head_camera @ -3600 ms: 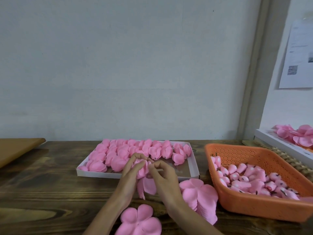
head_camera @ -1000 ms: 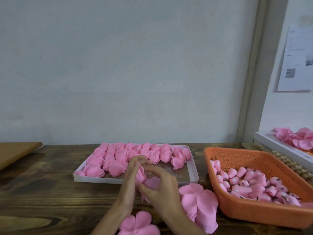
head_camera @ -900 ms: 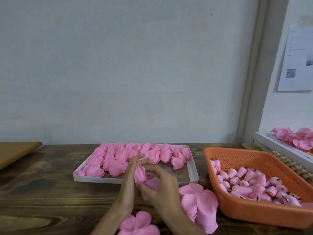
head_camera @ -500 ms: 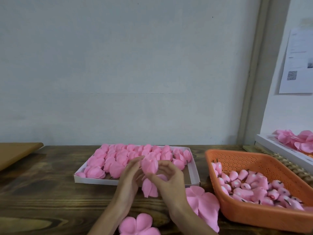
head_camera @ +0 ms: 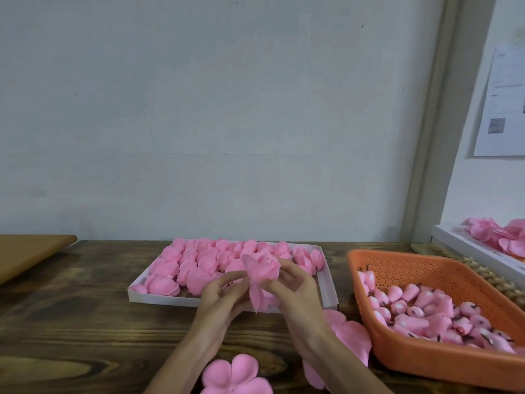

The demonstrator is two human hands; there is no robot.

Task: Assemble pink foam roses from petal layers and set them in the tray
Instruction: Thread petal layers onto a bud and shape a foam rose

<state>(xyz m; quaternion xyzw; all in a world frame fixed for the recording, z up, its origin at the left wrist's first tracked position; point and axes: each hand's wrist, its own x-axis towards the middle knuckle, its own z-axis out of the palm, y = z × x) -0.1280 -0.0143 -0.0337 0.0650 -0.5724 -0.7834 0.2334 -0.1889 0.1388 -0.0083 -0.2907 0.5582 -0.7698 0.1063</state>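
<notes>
Pink foam rose held up over the near edge of the white tray.
On the dark wooden bench we see the tray packed with finished roses. The left hand grips the rose from below with curled fingers, and the right hand pinches its head from the side. We note a flat petal layer at the front edge, a petal stack beside the right wrist, then an orange basket of buds.
</notes>
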